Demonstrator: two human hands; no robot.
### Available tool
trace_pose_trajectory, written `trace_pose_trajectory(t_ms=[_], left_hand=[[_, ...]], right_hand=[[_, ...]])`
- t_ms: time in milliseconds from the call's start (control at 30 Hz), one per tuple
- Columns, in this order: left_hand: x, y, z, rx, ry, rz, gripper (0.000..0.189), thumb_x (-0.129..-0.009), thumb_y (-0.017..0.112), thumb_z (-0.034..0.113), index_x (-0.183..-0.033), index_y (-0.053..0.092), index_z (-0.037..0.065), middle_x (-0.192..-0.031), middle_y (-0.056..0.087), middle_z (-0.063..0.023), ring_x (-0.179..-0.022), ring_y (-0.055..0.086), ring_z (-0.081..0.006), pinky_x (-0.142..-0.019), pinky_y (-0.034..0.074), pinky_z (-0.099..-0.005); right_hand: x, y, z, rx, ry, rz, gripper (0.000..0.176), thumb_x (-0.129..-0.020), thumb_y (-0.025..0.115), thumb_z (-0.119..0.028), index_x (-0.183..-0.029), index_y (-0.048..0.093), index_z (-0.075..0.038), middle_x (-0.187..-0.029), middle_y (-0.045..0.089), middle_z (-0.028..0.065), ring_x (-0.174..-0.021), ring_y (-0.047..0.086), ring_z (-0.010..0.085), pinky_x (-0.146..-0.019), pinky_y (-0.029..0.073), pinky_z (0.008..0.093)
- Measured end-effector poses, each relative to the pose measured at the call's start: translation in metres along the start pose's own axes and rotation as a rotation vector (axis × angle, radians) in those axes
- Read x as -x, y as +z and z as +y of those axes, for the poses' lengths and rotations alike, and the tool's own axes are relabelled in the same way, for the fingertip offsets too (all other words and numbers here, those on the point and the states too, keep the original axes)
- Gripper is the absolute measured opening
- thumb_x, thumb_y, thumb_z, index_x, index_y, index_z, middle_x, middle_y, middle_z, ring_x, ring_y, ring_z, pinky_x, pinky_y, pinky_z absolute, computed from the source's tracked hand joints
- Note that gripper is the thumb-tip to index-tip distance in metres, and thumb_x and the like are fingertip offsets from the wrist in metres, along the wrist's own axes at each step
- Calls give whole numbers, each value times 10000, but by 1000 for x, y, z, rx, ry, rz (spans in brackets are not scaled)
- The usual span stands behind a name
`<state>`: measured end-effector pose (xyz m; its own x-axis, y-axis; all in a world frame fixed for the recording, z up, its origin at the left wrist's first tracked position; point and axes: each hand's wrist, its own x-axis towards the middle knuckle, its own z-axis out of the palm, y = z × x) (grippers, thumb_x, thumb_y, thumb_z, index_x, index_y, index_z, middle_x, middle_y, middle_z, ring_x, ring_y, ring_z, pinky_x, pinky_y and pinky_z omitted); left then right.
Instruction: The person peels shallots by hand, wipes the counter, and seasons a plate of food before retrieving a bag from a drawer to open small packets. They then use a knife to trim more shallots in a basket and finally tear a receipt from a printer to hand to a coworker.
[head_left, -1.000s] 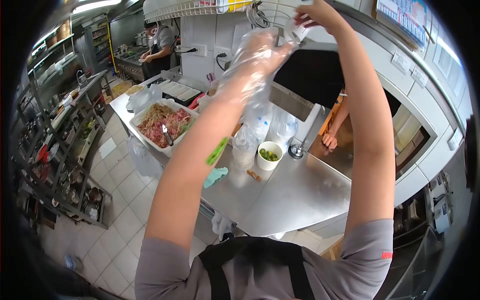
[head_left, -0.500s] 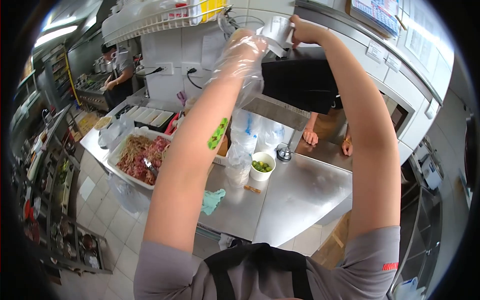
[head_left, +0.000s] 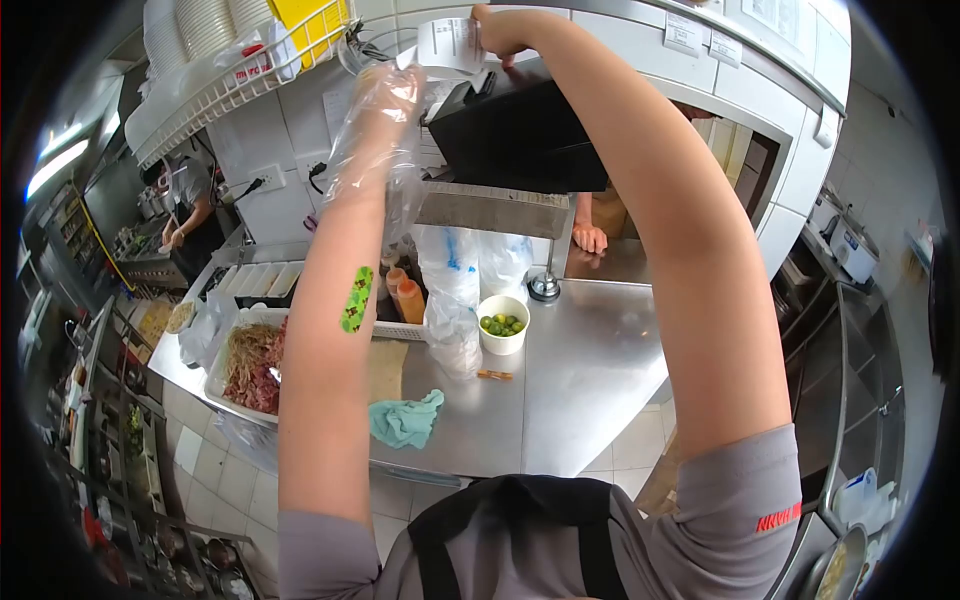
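My left hand (head_left: 388, 92), in a clear plastic glove, is raised at the left end of a white printed paper (head_left: 450, 44), its fingers blurred under the plastic. At the paper's right end, my right hand (head_left: 503, 35) is bare, with its fingers closed on the edge. Just below the paper is a black box-shaped device (head_left: 515, 130) on a metal shelf (head_left: 490, 208). A green patterned bandage (head_left: 357, 300) is on my left forearm.
Below are a bowl of green fruits (head_left: 503, 345), plastic bags (head_left: 450, 300), sauce bottles (head_left: 410, 300), a teal cloth (head_left: 406, 420) and a tray of meat (head_left: 250, 365). One person's hand (head_left: 590, 238) rests at the pass-through; another person (head_left: 190, 205) stands far left.
The view has shifted right, so most things appear further left. The paper is still between my raised hands. Only one of the other person's hands at the pass-through now shows.
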<state>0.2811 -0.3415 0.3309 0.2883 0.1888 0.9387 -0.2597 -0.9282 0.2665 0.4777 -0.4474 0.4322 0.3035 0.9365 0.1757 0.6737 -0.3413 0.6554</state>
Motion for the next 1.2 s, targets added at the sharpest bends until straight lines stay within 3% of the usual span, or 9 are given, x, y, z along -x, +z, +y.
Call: trace_pose_trajectory(t_ms=[100, 367, 467, 600, 733, 833, 900, 1100, 1200], left_hand=[[-2, -10, -5, 43, 14, -25, 427, -792, 471, 341, -719, 618, -53, -730, 584, -274, -745, 566, -415, -714, 437, -448], [8, -4, -11, -66, 32, 85, 378, -767, 501, 319, -674, 591, -36, -749, 590, -240, -688, 552, -403, -659, 435, -444], [15, -17, -9, -220, -55, 245, 475, -785, 571, 439, -907, 606, -19, -873, 604, -196, -769, 562, -337, -699, 430, -383], [32, -87, 10, -51, -201, 148, 456, -794, 559, 429, -915, 614, -8, -889, 598, -183, -797, 560, -309, -717, 425, -365], [62, -126, 52, -71, -351, 0, 360, -787, 535, 319, -857, 607, -27, -762, 593, -208, -694, 572, -295, -665, 435, -370], [113, -126, 101, 28, -482, -77, 347, -797, 518, 275, -867, 605, -53, -765, 617, -182, -666, 588, -239, -648, 447, -348], [143, -113, 98, 22, -499, -231, 286, -823, 525, 229, -864, 610, -40, -768, 629, -137, -620, 570, -169, -596, 450, -317], [224, -49, 124, 691, -620, -449, 318, -865, 546, 303, -958, 592, 3, -791, 602, -63, -653, 547, -109, -560, 434, -255], [263, -2, 119, 987, -704, -717, 539, -868, 475, 493, -1103, 520, 9, -974, 602, -78, -778, 570, -141, -645, 461, -262]], right_hand=[[13, -14, -2, 478, -222, -190, 361, -726, 514, -62, -1074, 577, 11, -967, 605, 251, -892, 585, 381, -797, 463, 414], [25, 9, -3, -311, 511, 151, 355, -728, 509, -63, -1072, 558, 15, -947, 605, 258, -875, 586, 384, -790, 461, 424], [24, 12, -6, -444, 642, 302, 353, -729, 507, -63, -1071, 552, 16, -940, 605, 260, -869, 586, 385, -788, 461, 428], [30, -2, -13, -556, 701, 728, 351, -730, 504, -63, -1069, 542, 17, -930, 604, 264, -860, 587, 387, -784, 459, 433], [159, -101, -127, -877, 326, 1125, 158, -762, 493, -18, -911, 500, 34, -772, 605, 230, -732, 607, 353, -663, 494, 411], [233, -88, -223, -1023, -146, 923, 396, -680, 649, -37, -1055, 522, -45, -857, 578, 79, -824, 566, 232, -756, 455, 344], [248, -56, -269, -694, -24, 986, 380, -714, 587, -87, -1085, 502, -86, -782, 535, 44, -767, 542, 216, -683, 415, 346], [309, 20, -271, -708, 324, 851, 400, -679, 635, 59, -1043, 516, -55, -852, 543, 69, -771, 519, 248, -695, 415, 321], [339, 61, -250, -1281, 619, 1007, 450, -738, 656, 17, -1121, 425, -30, -818, 595, 74, -720, 571, 192, -667, 445, 277]])
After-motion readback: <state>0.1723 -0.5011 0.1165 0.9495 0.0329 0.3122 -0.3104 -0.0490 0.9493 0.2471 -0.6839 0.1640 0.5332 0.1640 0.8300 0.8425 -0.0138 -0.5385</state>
